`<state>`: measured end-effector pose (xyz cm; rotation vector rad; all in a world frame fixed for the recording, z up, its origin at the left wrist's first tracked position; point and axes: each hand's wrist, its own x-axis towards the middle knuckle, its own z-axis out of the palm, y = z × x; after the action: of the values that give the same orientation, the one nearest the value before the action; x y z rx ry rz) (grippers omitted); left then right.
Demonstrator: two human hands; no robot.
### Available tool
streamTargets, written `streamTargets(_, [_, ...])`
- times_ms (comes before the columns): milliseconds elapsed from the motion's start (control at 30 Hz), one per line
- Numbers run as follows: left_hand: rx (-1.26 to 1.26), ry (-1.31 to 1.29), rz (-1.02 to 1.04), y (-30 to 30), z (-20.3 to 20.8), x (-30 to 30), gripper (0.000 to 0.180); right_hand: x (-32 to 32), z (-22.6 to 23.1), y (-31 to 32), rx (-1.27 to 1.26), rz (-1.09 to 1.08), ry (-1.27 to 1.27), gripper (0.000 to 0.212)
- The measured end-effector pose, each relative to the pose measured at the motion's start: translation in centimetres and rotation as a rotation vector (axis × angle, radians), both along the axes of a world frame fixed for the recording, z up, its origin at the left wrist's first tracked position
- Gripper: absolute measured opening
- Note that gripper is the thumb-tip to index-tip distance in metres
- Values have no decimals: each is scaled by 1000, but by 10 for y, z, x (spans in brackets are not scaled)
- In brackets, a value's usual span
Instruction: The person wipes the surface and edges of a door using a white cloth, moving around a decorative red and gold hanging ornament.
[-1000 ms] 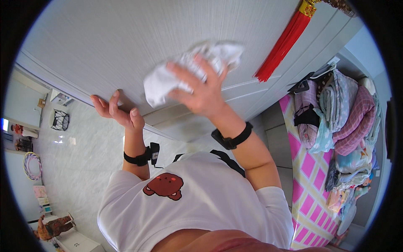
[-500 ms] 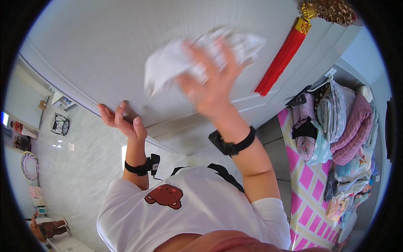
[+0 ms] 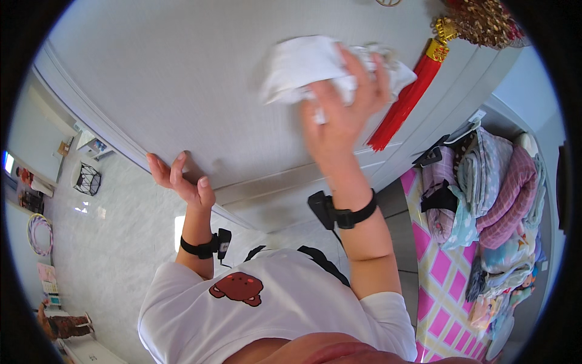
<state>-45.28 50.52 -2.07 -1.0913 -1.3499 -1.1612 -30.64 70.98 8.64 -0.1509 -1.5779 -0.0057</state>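
Observation:
A pale grey door [image 3: 170, 91] with a faint grain fills the upper part of the view. My right hand [image 3: 345, 106] presses a crumpled white cloth [image 3: 309, 60] against its surface, fingers bent over the cloth and slightly blurred. Just beside the cloth, a red tassel [image 3: 407, 100] with a gold cap hangs from a gold and dark red ornament [image 3: 485, 23]. My left hand [image 3: 185, 182] rests at the door's left edge, its fingers apart and holding nothing. Each wrist wears a black strap with a small device.
At the right, folded clothes and blankets [image 3: 509, 188] are heaped on a pink and white checked cover [image 3: 439, 273]. On the left, a pale tiled floor [image 3: 115, 242] stretches away to a black wire basket [image 3: 86, 179], hoops [image 3: 40, 233] and a person [image 3: 63, 326].
My right hand has slid the cloth rightward across the door, up to the tassel. My left hand stays at the door's edge.

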Motion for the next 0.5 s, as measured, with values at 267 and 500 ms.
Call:
streamTargets(267, [-35, -16, 39, 0, 3, 0, 40, -6, -133, -30, 322, 173, -350, 17])
streamTargets(500, [-70, 5, 69, 1, 10, 6, 41, 15, -48, 19, 31, 90, -100, 8])
